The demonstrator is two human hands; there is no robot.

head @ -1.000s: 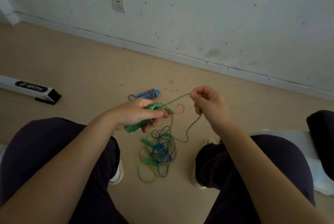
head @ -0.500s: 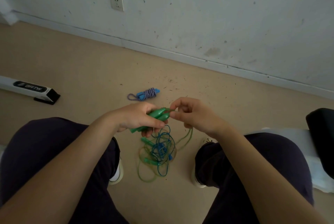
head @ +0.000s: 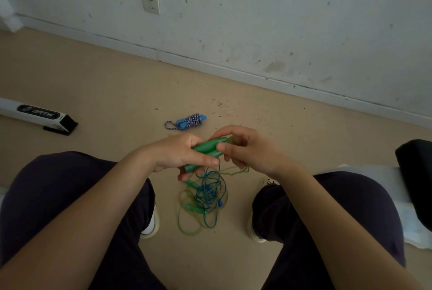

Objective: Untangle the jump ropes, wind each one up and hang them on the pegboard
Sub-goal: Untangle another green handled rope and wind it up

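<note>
My left hand [head: 177, 156] grips a pair of green jump-rope handles [head: 205, 151] held side by side above the floor. My right hand [head: 245, 149] meets them at their far tips, its thumb and fingers curled round the handles and the green cord. That thin green cord [head: 236, 170] hangs in a loop below my right hand. On the floor between my feet lies a tangle of blue and green ropes [head: 205, 198] with small handles in it. A wound blue-handled rope with striped cord [head: 190, 121] lies farther out on the floor.
A white bar with a black end and a logo [head: 39, 116] lies on the floor at left. The wall with a socket [head: 150, 3] runs across the back. A dark object on white sheeting [head: 413, 182] sits at right. My knees flank the tangle.
My right hand, which held the green cord stretched out to the right, has come in to the handle tips. The cord now hangs slack below it.
</note>
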